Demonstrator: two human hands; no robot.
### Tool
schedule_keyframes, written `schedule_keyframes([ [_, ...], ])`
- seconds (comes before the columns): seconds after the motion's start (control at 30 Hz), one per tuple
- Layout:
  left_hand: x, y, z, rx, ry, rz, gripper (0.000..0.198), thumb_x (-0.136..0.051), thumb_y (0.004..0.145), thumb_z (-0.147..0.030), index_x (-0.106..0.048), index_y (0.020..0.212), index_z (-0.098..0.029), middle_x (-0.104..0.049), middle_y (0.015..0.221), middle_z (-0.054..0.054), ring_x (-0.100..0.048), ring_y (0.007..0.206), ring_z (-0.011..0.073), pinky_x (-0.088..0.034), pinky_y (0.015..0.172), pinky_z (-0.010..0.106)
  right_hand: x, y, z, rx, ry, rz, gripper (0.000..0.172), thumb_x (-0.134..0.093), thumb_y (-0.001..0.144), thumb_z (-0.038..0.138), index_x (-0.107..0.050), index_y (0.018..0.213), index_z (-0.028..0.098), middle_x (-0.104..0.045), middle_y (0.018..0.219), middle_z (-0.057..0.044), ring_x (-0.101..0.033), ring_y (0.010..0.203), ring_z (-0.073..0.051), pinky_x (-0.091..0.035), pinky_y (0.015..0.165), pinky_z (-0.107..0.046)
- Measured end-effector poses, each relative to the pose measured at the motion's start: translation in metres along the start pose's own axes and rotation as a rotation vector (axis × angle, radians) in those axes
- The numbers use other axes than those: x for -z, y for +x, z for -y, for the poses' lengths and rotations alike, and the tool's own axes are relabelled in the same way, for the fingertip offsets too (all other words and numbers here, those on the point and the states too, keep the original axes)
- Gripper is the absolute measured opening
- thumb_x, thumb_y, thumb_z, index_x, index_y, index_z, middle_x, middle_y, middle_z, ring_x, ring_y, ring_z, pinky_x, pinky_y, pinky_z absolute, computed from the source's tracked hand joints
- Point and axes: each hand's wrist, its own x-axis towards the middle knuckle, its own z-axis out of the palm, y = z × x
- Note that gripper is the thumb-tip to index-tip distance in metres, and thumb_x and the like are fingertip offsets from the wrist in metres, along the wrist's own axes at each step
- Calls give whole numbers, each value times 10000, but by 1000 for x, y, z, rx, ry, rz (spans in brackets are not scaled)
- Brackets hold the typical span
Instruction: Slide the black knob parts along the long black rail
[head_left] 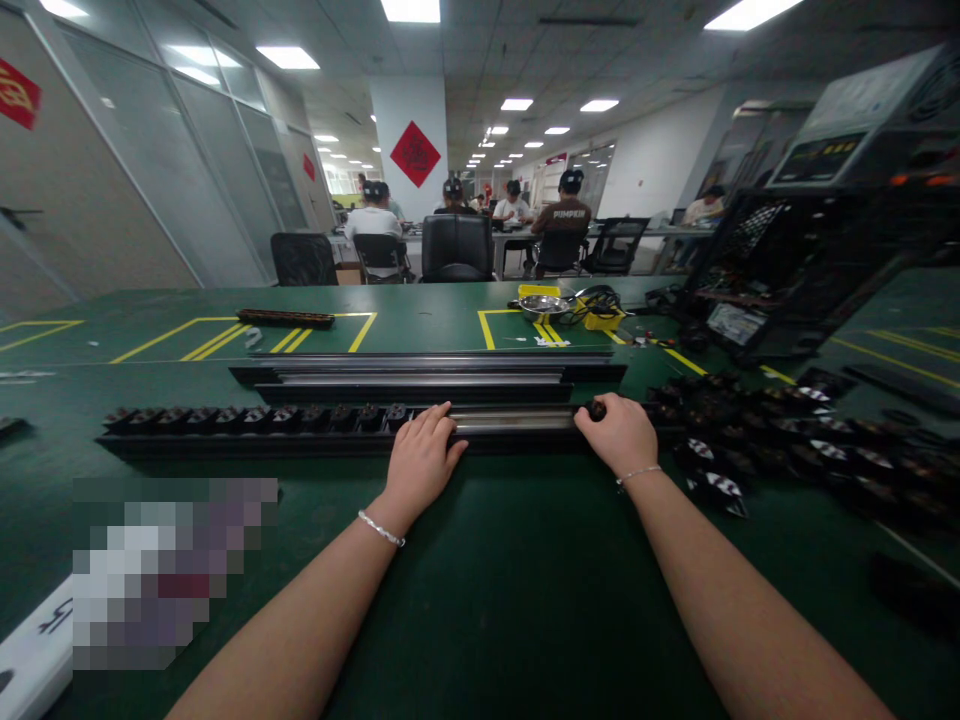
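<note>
A long black rail with a bare metallic channel lies across the green table in front of me. A row of black socket-like modules sits along its left part. My left hand rests on the rail beside the last module, fingers stretched out and thumb apart. At the rail's right end my right hand pinches a small round black part, mostly hidden by the fingers. Just right of that hand lies a heap of loose black modules, blurred in places.
Behind the rail lie more black rails. Farther back are a dark strip, a metal bowl and coiled cables. An open computer case stands at right. A white, partly pixelated object lies front left. Several people sit beyond.
</note>
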Motion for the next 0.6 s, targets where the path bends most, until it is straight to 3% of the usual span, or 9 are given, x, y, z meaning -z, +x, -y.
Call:
schedule_keyframes([
  [0.3,1,0,0,1,4,11,195,-477,872,-366,-588,963,-234,-507,1358,42,-472,1220,248,-411,942,425,4,0,-7,1,13,26,258,-494,758,379,-628,841,174,-649,820,-80,-571,865,-234,-413,699,-312],
  [0.6,-2,0,0,6,-8,10,192,-488,866,-368,-595,944,-230,-508,1358,47,-475,1216,251,-409,947,429,1,2,-22,24,-47,-75,239,-496,737,378,-623,781,180,-639,761,-67,-568,789,-224,-403,703,-322],
])
